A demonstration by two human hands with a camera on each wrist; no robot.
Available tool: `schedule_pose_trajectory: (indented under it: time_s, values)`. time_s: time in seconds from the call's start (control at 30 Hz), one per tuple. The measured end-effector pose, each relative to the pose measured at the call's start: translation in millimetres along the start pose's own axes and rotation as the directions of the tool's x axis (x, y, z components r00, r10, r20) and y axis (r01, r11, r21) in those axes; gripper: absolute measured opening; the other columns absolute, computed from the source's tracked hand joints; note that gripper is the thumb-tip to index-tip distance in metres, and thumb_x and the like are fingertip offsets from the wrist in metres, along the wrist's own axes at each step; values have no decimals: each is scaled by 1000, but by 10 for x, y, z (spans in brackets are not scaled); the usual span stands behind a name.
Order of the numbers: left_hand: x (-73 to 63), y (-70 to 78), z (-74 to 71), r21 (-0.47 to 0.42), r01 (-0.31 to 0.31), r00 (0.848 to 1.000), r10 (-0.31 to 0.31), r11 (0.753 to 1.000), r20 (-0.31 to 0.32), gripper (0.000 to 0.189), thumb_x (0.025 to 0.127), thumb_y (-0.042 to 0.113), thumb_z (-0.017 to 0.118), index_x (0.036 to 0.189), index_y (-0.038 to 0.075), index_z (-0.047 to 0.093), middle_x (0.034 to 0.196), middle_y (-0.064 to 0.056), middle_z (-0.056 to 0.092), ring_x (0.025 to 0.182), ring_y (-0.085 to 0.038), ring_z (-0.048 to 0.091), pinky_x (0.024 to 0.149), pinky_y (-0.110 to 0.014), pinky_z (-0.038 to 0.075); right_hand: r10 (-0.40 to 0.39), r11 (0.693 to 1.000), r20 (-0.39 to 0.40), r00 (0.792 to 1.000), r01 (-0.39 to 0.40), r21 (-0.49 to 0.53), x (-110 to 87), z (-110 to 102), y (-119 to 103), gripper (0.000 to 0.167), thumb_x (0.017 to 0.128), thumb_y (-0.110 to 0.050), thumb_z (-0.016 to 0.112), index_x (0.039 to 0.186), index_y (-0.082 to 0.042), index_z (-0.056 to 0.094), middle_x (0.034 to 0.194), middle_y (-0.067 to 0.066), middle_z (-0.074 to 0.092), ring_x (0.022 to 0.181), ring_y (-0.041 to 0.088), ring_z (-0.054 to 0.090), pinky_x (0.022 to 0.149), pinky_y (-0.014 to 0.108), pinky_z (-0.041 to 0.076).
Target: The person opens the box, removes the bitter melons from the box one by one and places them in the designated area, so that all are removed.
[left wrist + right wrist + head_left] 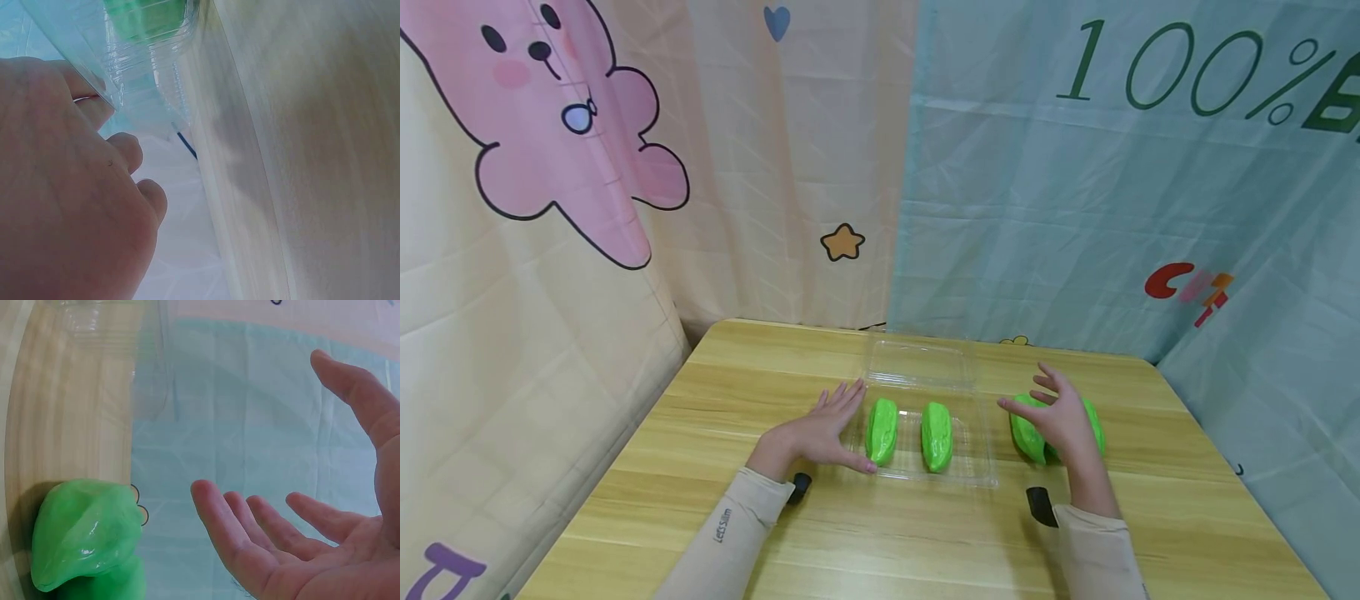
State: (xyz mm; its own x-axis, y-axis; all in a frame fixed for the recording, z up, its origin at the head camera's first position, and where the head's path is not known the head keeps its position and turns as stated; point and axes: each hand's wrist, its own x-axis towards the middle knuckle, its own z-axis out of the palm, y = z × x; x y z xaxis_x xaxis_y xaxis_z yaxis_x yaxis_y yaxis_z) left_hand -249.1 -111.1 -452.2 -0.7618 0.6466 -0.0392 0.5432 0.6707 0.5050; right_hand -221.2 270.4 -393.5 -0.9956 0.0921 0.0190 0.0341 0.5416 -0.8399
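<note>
A clear plastic clamshell box (973,481) lies on the table with its lid (917,364) folded back. Inside it sit two bright green, ridged, elongated fruits, one on the left (882,433) and one on the right (937,438). My left hand (822,431) is at the box's left side, fingers spread, thumb near the front corner; the left wrist view shows its fingertips (94,112) right at the clear plastic edge. Over more green fruits (87,531) right of the box, my right hand (1063,421) hovers with fingers and thumb apart, holding nothing. It partly hides them in the head view.
The wooden table (880,550) has its far edge against printed curtains (1037,208), which also hang at the left and right. A black wrist-camera piece (801,488) shows by the left wrist, another black piece (1041,506) by the right.
</note>
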Motion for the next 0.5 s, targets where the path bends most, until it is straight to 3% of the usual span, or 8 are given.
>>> schedule_pose_trajectory:
  time_s: [0.5]
  values:
    - [-7,-6,-4,5,0,1000,0,1000,3,132,77,74,71,161,5,-6,168,-10,-10,151,-35,-13,120,-54,-7,-80,990,88,993,69,126,-20,64,-56,103,84,-34,85,161,-10,22,158,25,31,135,42,45,96,47,53]
